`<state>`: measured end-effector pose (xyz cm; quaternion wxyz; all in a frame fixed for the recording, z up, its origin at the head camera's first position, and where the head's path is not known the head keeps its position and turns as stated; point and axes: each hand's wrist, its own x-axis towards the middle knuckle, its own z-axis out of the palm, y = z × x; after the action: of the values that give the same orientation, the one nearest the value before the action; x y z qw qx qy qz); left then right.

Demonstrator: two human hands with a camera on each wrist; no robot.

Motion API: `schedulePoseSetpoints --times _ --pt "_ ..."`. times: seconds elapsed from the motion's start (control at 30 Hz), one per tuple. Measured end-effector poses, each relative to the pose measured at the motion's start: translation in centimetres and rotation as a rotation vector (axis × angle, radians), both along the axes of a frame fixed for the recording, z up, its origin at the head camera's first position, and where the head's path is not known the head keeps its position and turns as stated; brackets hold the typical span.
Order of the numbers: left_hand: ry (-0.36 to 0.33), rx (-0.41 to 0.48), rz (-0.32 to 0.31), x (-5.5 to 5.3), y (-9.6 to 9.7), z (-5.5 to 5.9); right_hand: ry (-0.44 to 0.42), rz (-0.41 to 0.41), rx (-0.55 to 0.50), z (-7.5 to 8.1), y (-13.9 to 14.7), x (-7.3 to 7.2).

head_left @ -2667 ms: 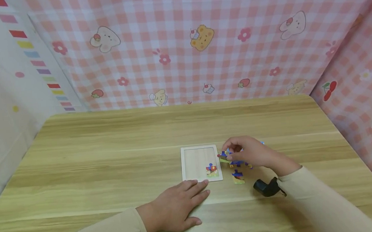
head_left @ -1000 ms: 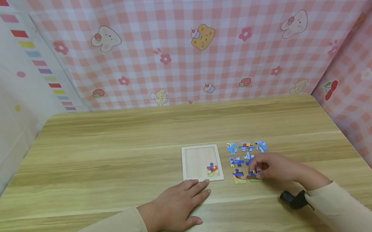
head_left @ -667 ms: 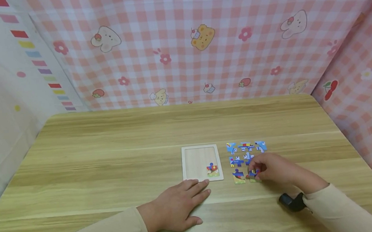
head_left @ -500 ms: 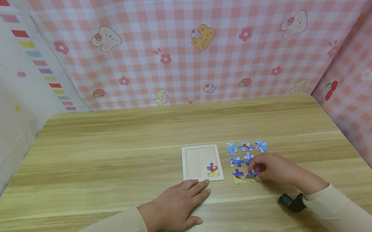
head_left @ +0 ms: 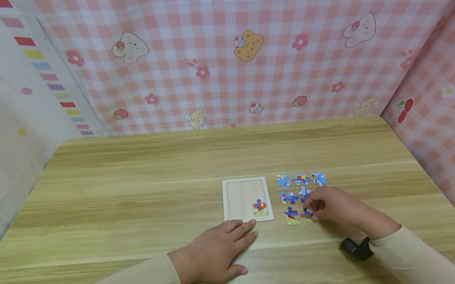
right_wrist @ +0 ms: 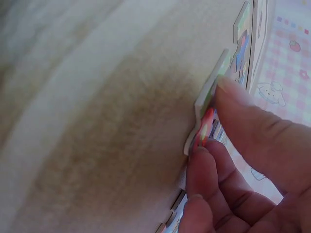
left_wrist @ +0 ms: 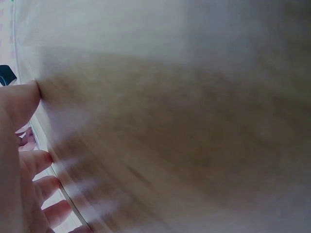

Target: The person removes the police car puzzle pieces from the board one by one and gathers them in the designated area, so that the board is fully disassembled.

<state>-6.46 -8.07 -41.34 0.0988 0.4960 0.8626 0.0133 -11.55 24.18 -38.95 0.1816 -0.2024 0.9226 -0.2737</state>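
Observation:
In the head view, a small wooden puzzle tray (head_left: 244, 180) lies flat on the table. One red, blue and green jigsaw piece (head_left: 260, 208) sits in its lower right corner. My left hand (head_left: 218, 252) lies spread, palm down, with fingertips right at the tray's near edge; the left wrist view shows those fingers (left_wrist: 46, 187) along that edge. My right hand (head_left: 337, 207) pinches another jigsaw piece (head_left: 309, 213) by thumb and fingers, right of the tray. In the right wrist view this jigsaw piece (right_wrist: 206, 109) has a green edge and red print, partly covered by the thumb.
Several loose jigsaw pieces (head_left: 289, 197) with blue picture parts lie in rough rows between the tray and my right hand. Black wrist cameras (head_left: 357, 248) stick out below both sleeves. A pink checked cloth (head_left: 221, 62) rises behind the wooden table (head_left: 135, 189).
My right hand has gone from beside the tray, where it held a green-edged jigsaw piece, to the lower right of the loose pieces. Lately it has barely shifted. The left hand stays put.

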Motion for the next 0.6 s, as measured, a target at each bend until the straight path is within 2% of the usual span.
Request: schedulePoseSetpoints --times 0.27,0.6 --pt "-0.011 0.001 0.001 -0.03 -0.03 0.06 0.001 0.007 0.002 0.0 0.03 -0.09" --pt "0.014 0.011 -0.005 0.01 -0.06 0.03 0.009 0.033 -0.003 -0.02 0.04 -0.15"
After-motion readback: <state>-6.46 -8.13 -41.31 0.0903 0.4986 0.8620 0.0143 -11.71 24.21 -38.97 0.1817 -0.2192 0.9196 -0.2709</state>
